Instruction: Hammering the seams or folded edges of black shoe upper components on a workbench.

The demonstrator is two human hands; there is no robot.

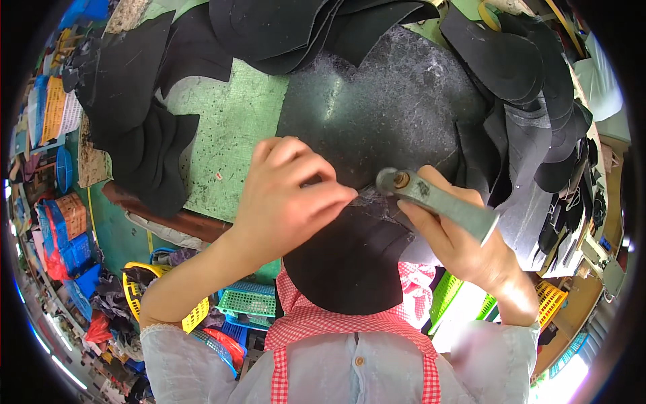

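L hand (pixel 289 185) is up over the near part of the desk (pixel 225 131), fingers curled, thumb and forefinger tips brought together – can't tell if anything thin is pinched btwn them. R hand (pixel 464 256) is wrapped round the handle of a hammer (pixel 441 202), most of the handle hidden by the grip. Hammer's metal head sits just above R hand's fingers: round face toward L hand's fingertips, flat wedge end pointing away, to the R and toward the person.

Black cut piece (pixel 346 262) lies just below L hand's fingertips, btwn the two hands; its rounded end hangs toward the person, in front of the red-and-white checked apron (pixel 356 326). Dark slab (pixel 383 101) is beyond both hands, its surface scuffed.

More black pcs round about: left stack (pixel 131 81) well to L of L hand, far stack (pixel 269 27) beyond it, right stack (pixel 494 60) beyond R hand, w/ layers overlapping. Grey sheet (pixel 528 138) is up and to R of R hand.

Lower down – green basket (pixel 250 303) below L hand, yellow basket (pixel 196 315) further L, by the L forearm. Another, the right-hand yellow crate (pixel 550 303), is past R wrist.
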